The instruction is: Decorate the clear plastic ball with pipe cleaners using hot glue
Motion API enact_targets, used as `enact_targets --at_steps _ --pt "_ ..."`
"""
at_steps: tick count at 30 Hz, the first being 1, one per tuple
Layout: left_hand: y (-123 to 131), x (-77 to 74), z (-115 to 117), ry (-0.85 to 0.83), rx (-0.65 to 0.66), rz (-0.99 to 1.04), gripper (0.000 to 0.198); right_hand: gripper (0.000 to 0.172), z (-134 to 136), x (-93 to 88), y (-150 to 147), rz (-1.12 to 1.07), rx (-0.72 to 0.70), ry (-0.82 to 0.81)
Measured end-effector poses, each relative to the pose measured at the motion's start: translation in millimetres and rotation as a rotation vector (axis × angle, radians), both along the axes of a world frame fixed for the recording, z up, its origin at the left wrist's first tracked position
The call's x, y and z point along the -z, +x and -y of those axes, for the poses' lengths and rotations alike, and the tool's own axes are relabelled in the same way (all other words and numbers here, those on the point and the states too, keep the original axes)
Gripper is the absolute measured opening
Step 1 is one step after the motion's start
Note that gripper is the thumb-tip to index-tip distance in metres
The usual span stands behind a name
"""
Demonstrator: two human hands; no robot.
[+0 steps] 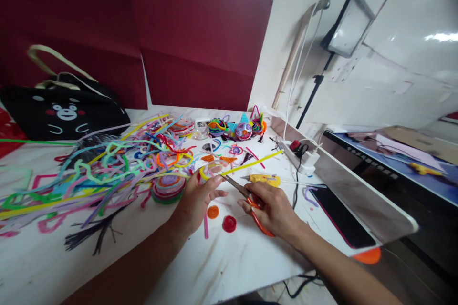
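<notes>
My left hand (195, 202) grips a clear, round plastic piece (215, 167) with a yellow pipe cleaner (259, 161) bent around its edge. The pipe cleaner's long free end sticks out to the right. In my right hand (275, 207) are scissors (236, 186) with orange handles. Their blade tips meet the yellow pipe cleaner close to my left fingertips; whether the blades are parted is too small to tell. Below my hands lie an orange coiled disc (213, 212), a red coiled disc (229, 223) and a short pink strip (206, 226).
Tangled pipe cleaners (118, 162) cover the table's left side. Colourful round ornaments (244, 130) stand at the back. A yellow tool with a pointed tip (265, 179) lies behind the scissors. To the right are a phone (341, 217) and a power strip (300, 159) with cables.
</notes>
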State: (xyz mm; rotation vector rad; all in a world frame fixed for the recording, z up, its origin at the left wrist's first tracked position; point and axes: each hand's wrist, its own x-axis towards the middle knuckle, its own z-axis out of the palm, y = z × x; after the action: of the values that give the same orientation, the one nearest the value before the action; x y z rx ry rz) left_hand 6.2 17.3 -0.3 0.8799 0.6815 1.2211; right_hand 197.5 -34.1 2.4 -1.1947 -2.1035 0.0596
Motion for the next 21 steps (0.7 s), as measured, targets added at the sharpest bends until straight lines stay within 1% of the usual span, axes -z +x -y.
enact_targets --at_steps 8,14,21 --pt "0.2 -1.2 0.0 -0.001 -0.001 -0.014 0.058 0.022 -1.8 -1.6 0.7 0.000 -0.006 -0.019" --pt "1.2 -1.1 0.8 -0.021 -0.025 -0.015 0.056 0.023 -2.2 -4.9 2.2 0.041 0.007 -0.088" --pt "1.0 1.4 -0.4 -0.002 -0.012 -0.026 0.052 0.029 -6.9 -1.2 2.2 0.066 -0.002 -0.011"
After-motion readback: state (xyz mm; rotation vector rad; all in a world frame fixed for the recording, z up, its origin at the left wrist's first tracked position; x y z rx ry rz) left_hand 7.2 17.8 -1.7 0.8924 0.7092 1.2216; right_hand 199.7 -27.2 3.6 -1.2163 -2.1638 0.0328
